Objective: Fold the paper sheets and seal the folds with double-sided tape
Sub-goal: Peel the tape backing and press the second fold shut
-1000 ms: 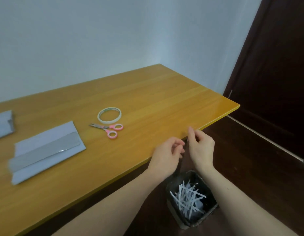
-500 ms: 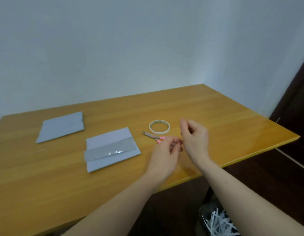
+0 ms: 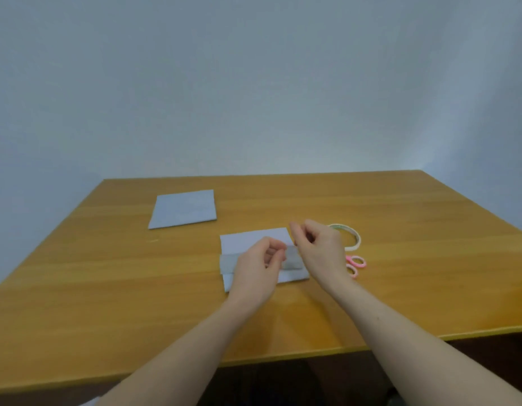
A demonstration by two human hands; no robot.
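A folded white paper sheet (image 3: 253,238) lies mid-table with a grey strip (image 3: 229,261) across its middle. My left hand (image 3: 258,271) hovers over the strip with its fingers curled in and nothing visible in them. My right hand (image 3: 319,250) is just above the sheet's right end, fingers loosely apart and empty. A roll of double-sided tape (image 3: 354,240) lies flat to the right, partly behind my right hand. A second folded sheet (image 3: 183,208) rests farther back on the left.
Small scissors with pink handles (image 3: 357,263) lie just right of my right wrist, their blades hidden. The orange wooden table (image 3: 107,288) runs to a pale wall behind; its front edge is near my forearms.
The view swung left from the table's right edge and a bin of paper strips to the sheets. Both hands moved from beyond the edge to above the folded sheet.
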